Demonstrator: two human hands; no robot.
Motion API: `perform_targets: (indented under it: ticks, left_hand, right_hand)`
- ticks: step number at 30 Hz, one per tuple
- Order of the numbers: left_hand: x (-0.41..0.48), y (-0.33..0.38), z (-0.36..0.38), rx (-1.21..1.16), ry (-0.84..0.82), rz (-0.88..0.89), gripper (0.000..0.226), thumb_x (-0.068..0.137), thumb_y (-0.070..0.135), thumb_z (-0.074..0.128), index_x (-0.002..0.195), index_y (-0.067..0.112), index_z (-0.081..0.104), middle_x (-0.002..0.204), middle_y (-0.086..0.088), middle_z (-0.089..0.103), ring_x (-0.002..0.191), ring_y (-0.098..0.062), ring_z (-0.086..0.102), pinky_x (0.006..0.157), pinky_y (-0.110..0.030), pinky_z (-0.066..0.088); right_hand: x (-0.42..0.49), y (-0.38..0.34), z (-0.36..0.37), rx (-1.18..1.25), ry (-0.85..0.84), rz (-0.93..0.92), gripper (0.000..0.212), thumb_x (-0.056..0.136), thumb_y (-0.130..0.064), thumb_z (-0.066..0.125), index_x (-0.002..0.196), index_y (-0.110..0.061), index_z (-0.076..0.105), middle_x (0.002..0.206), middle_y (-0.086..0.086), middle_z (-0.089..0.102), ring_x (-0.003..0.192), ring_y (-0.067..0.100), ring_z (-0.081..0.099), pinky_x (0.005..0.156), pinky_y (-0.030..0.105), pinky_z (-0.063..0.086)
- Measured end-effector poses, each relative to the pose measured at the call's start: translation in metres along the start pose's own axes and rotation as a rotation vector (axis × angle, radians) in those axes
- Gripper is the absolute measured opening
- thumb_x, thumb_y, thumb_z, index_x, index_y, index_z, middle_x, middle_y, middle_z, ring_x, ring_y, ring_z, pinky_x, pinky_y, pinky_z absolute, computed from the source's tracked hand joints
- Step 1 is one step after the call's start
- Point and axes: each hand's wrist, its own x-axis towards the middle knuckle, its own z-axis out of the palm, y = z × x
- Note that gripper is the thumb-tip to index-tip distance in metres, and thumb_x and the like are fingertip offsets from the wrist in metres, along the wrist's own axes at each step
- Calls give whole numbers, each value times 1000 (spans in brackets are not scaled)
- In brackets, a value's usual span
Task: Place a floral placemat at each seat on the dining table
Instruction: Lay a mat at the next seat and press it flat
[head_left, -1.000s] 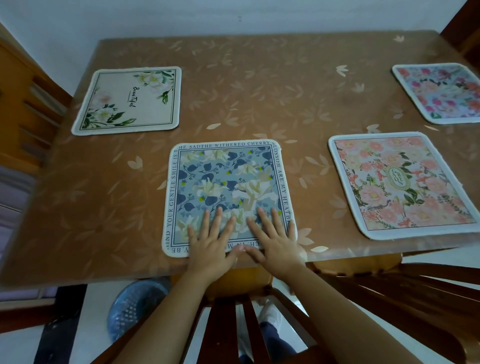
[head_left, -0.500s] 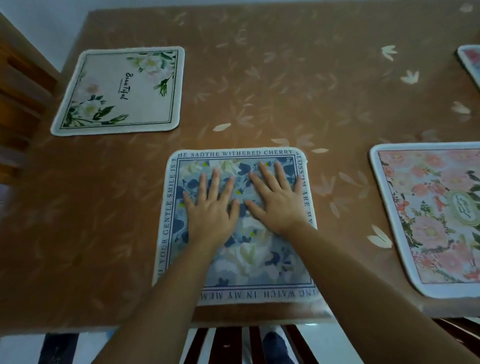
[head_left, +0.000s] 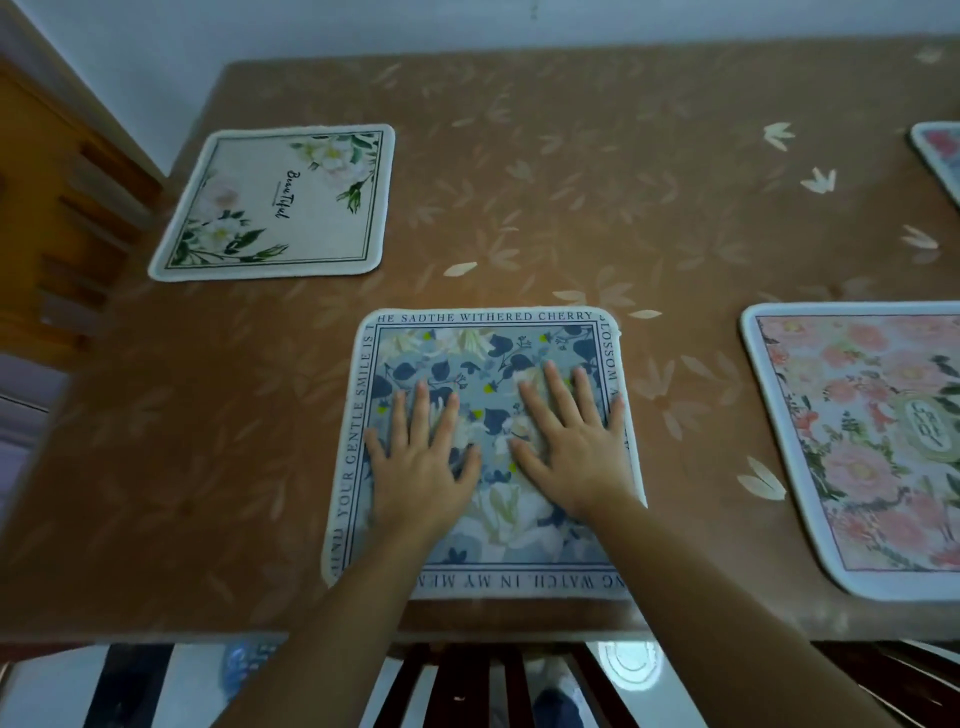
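**Blue mat: both palms flat on it, mat square to the near edge**

- Blue placemat (head_left: 491, 525) lies on the table (head_left: 519, 182) directly under the hands, in front of the chair (head_left: 467, 686). Its near border sits just inside the table's near edge.
- Left hand (head_left: 418, 467) and right hand (head_left: 576, 452) are both flat on it, fingers straight and spread. They press rather than grip.
- Neither hand is nearer, since both are on the mat. The right hand reaches slightly further in, with its little finger at the right border. The left hand sits just inside the left border.
- The mat is close to square, so I can't call a long axis. Its sides look roughly parallel to the table edges.
- Border lettering reads upright along the far side and upside down along the near side.
- My guess is any next move is a small flat slide or a lift-off. Both palms push away from the body, so the mat could creep inward.
- Other mats: a white placemat (head_left: 275, 202) far left, a pink placemat (head_left: 862, 447) to the right, and another mat (head_left: 943, 156) cut off at far right. All sit well apart from the blue one.
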Motion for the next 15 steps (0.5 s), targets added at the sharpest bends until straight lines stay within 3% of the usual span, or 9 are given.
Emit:
perform_targets:
  ticks: [4, 10, 15]
  left_hand:
    - [-37, -3, 2, 4, 9, 45, 62, 86, 61, 8, 139, 36, -11, 153, 0, -10, 139, -23, -14, 109, -56, 3]
    - [-92, 10, -5, -17, 6, 38, 59, 86, 50, 25, 139, 24, 32, 149, -10, 26, 137, -32, 21, 104, -62, 18]
    - [-117, 6, -18, -10, -50, 91, 55, 87, 45, 26, 134, 20, 42, 143, -11, 38, 131, -32, 35, 98, -60, 34]
  right_hand:
    - [-44, -5, 5, -27, -6, 6, 68, 80, -71, 8, 138, -42, -14, 151, -9, -16, 138, 19, -20, 109, 52, -10]
    - [-87, -18, 13, 19, -24, 43, 73, 76, -76, 12, 135, -43, -17, 147, -11, -19, 137, 18, -21, 109, 50, -10]
    - [-120, -21, 4, 83, -116, 45, 68, 86, -62, 33, 142, -36, 5, 153, -8, -7, 140, 16, -10, 113, 48, -3]
